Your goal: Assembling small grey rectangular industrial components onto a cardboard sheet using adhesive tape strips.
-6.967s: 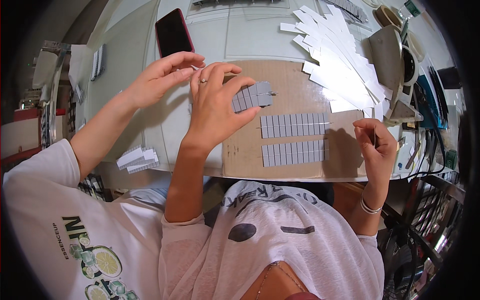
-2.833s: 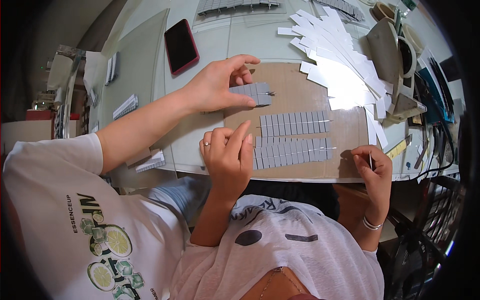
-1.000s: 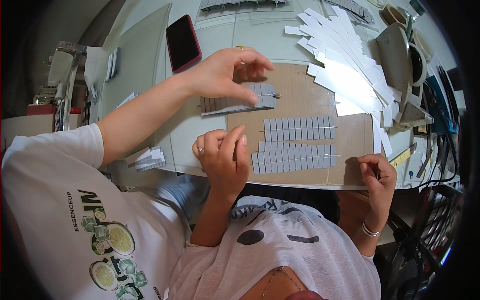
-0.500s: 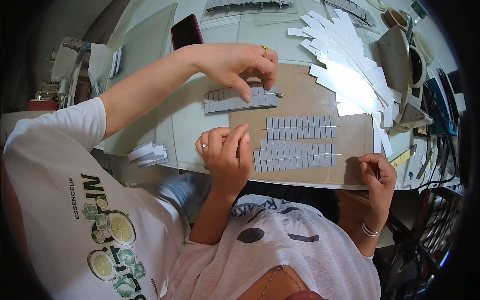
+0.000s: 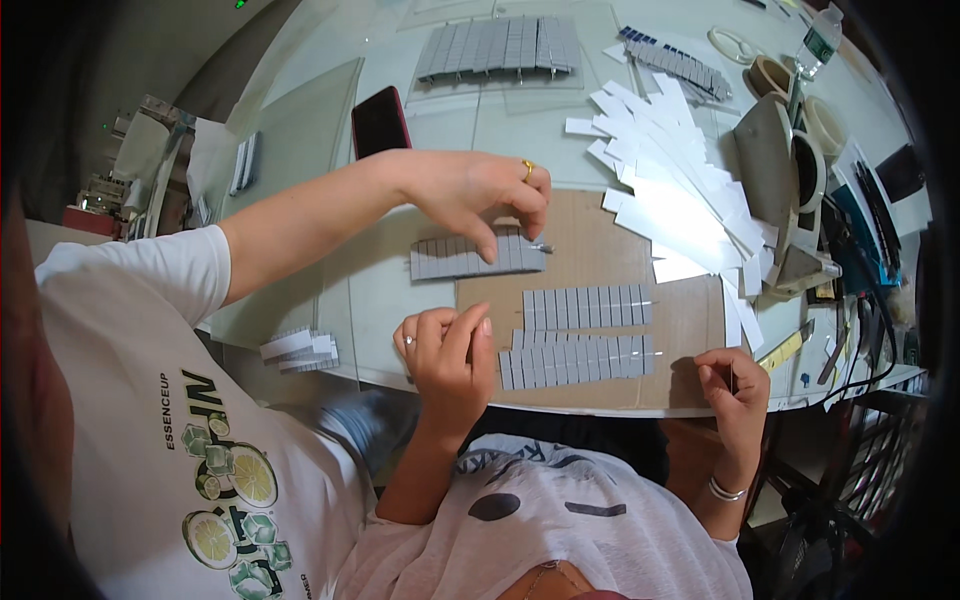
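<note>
My left hand [image 5: 447, 358], a ring on one finger, is closed at the left edge of a brown cardboard sheet [image 5: 690, 310]; its thumb presses against the curled fingers. My right hand [image 5: 735, 385], with bracelets at the wrist, pinches thumb and forefinger at the board's right corner. Whatever either hand holds is too small to make out. Between them lie rows of narrow grey strips: an upper row [image 5: 588, 308] and a lower row [image 5: 580, 362], partly overlapping another, with thin pale lines across them. A co-worker's hand [image 5: 485, 200] rests over another grey strip row [image 5: 450, 260].
A phone [image 5: 380, 122] lies beyond the co-worker's forearm. White strips [image 5: 690, 200] spread at the right, near a tape dispenser [image 5: 780, 190] and a yellow ruler [image 5: 785, 347]. Further back lies a large grey strip panel [image 5: 498, 48]. Small strips [image 5: 300, 348] sit at the left.
The whole view has shifted, so the table and hands appear lower and more of the far side shows. Both my hands and the co-worker's hand keep nearly the same poses.
</note>
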`<state>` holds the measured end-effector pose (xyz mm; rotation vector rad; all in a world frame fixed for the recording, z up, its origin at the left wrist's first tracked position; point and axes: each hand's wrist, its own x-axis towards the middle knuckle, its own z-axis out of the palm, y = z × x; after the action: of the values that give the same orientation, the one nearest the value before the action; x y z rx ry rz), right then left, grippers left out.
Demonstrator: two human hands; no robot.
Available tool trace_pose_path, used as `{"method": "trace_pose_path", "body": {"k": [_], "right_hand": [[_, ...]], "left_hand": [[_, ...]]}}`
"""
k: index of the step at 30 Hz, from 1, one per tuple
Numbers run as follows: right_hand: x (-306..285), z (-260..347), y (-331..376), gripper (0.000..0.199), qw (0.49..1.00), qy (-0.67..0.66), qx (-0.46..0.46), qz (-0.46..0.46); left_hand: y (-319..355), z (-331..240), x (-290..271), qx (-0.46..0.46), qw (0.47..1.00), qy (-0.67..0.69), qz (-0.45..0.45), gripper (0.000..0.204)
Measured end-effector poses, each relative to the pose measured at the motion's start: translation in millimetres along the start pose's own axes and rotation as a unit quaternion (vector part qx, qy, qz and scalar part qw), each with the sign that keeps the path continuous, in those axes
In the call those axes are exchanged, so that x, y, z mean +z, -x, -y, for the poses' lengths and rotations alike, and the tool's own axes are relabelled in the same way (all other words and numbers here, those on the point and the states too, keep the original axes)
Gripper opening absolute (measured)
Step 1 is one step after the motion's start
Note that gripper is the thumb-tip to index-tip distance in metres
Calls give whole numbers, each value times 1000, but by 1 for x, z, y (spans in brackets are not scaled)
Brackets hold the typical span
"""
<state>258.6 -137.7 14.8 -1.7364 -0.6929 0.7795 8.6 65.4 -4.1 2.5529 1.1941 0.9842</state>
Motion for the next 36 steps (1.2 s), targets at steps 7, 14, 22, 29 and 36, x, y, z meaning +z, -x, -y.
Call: {"method": "trace_pose_path", "body": {"k": [7, 14, 22, 29, 36], "right_hand": [[0, 3, -1, 9, 1000, 7, 5, 5], [0, 0, -2, 8, 1000, -1, -11, 9], [2, -3, -4, 10, 999, -6, -32, 9], [1, -1, 0, 10, 999, 9, -38, -10], [-26, 21, -23, 39, 802, -591, -76, -23]], "left_hand": [[-2, 0, 1, 4, 1000, 6, -14, 20], [-1, 1, 3, 8, 1000, 4, -14, 19], [-1, 3, 3, 0, 999, 30, -28, 13], [2, 3, 3, -4, 998, 56, -38, 11], [-1, 6, 8, 2, 998, 45, -50, 10]]}}
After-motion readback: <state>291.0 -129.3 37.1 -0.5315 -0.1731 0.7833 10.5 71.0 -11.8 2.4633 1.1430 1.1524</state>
